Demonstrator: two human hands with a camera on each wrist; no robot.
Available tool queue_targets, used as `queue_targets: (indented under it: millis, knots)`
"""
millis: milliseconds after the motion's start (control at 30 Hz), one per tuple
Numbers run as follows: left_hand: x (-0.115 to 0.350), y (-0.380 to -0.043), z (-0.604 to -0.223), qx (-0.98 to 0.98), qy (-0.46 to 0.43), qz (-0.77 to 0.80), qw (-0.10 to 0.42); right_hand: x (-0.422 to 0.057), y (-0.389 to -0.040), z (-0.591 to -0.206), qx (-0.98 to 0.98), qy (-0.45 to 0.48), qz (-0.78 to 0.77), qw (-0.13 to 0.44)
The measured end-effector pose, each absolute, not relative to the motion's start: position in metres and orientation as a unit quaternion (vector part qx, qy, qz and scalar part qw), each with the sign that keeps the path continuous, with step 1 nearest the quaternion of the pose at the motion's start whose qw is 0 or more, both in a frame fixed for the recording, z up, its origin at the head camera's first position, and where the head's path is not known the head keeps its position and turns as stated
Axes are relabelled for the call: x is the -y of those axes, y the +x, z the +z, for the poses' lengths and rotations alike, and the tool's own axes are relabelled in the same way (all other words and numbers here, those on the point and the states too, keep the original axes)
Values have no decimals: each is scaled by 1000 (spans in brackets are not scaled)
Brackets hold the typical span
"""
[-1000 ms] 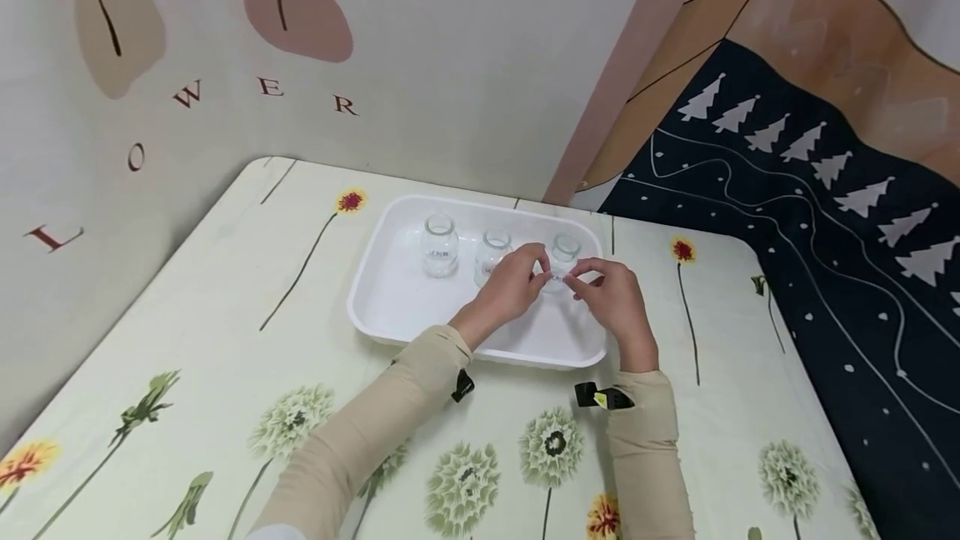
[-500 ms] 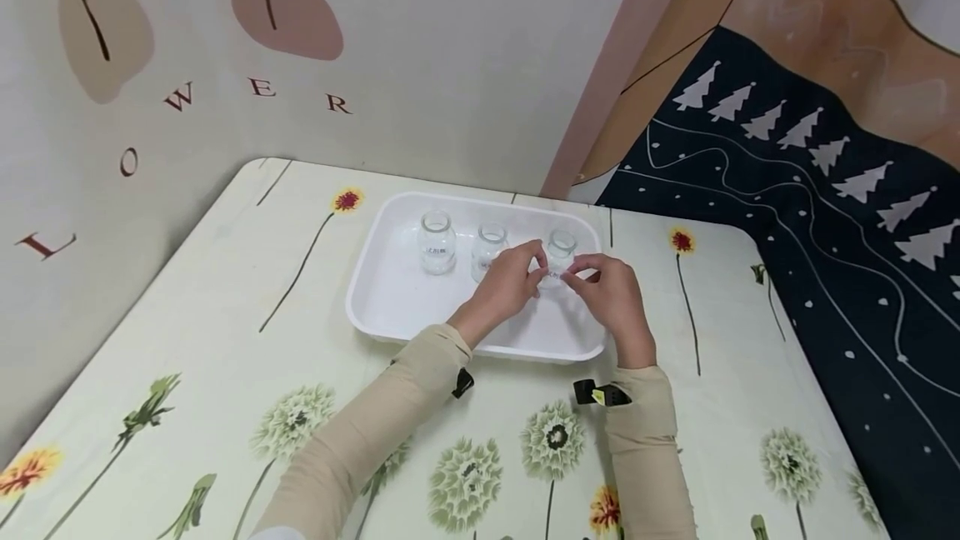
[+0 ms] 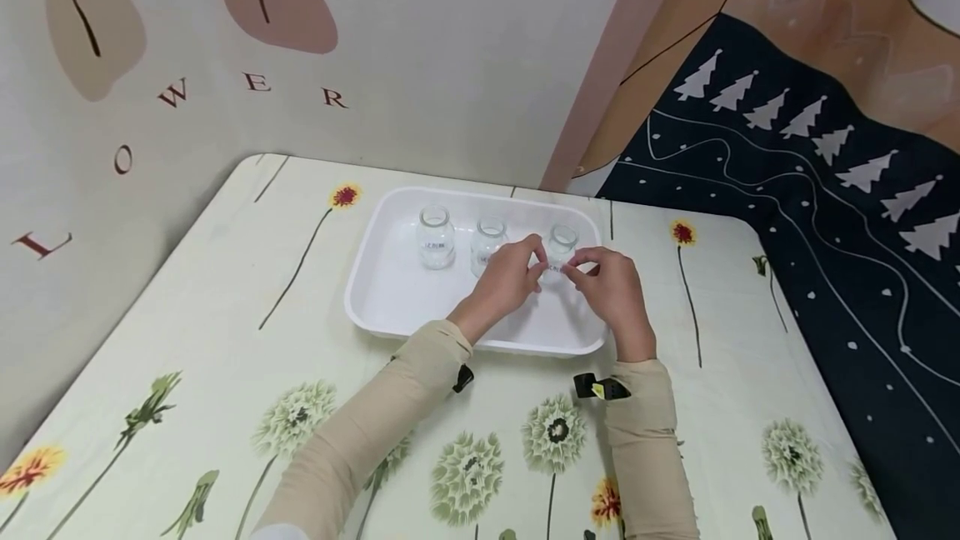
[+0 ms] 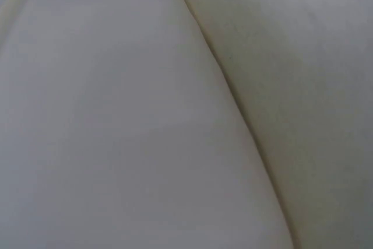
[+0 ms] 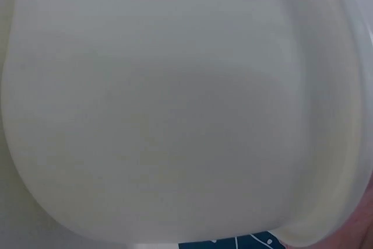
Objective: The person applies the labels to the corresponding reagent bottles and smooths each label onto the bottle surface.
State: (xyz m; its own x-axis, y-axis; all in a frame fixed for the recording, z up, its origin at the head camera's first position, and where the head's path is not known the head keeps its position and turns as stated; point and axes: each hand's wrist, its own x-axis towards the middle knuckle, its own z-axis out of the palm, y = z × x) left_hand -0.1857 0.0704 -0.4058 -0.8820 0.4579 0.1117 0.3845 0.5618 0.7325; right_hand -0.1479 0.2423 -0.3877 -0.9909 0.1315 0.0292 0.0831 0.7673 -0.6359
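Three clear glass jars without lids stand upright in a row in a white tray (image 3: 405,307): a left jar (image 3: 437,238), a middle jar (image 3: 490,242) and a right jar (image 3: 562,241). Dark printed characters show on the left jar's front. A small label (image 3: 556,268) with similar print lies at the front of the right jar, between both hands' fingertips. My left hand (image 3: 512,275) pinches its left end, partly covering the middle jar. On the other end, my right hand (image 3: 611,286) pinches with thumb and forefinger. Whether the label fully touches the glass cannot be seen.
The tray stands on a table with a flower-patterned cloth (image 3: 300,340), near its back edge. Behind rises a pale wall hanging (image 3: 450,90), and a dark tree-printed cloth (image 3: 787,215) hangs at the right. Both wrist views show mostly the tray's white surface (image 4: 134,121).
The head view has shifted slightly, so the tray and jars appear a little higher. Both hands keep their pinch at the right jar's label, with hardly any visible movement.
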Motion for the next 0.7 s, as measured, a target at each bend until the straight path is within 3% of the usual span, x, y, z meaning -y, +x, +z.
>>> queue_targets:
  millis: [700]
  knots:
    - [-71,-188,-405,-886,243,394,37,-241,-149,-388,940,-57,333,49]
